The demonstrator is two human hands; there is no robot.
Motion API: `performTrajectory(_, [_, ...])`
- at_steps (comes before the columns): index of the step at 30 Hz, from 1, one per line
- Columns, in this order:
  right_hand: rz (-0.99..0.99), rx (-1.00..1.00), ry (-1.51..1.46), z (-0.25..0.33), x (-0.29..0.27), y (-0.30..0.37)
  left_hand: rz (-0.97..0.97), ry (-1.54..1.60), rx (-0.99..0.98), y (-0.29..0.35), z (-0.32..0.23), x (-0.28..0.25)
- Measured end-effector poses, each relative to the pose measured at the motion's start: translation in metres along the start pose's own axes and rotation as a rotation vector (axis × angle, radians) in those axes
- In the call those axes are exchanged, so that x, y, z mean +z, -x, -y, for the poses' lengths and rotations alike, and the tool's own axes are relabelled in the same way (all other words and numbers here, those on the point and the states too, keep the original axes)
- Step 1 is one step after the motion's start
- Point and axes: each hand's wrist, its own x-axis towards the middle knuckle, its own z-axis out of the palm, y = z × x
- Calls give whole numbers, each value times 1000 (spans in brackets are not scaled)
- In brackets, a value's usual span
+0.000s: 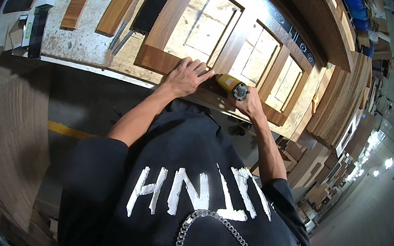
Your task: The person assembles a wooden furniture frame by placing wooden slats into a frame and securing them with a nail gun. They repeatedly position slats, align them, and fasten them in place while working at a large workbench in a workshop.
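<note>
At the left stood a stack of panels (9, 133). Wood strips (77, 8) lay on the bench (72, 42). Next, the left hand (185, 78) rested on the near rail of the frame (234, 43), fingers bent, index finger toward the tool's tip; whether it gripped the rail, I could not tell. The frame lay flat on the bench. The right hand (251, 104) grasped the yellow tool (230, 82), its tip at that rail. Farther right stood piled boards (342, 99).

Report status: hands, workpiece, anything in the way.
Right hand gripping yellow power tool. Left hand at near edge of wooden frame. Frame flat on workbench. Left hand close beside tool's nose.
</note>
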Motion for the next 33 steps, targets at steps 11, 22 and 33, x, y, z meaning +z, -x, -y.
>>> performTrajectory(11, [54, 23, -13, 20, -12, 15, -64, -13, -278, 34, 23, -21])
performTrajectory(22, [47, 49, -144, 95, 12, -7, -227, 152, -515, 100, 96, -71])
performTrajectory(33, [115, -114, -56, 181, 22, -74, -273, 247, -525, 104, 101, -67])
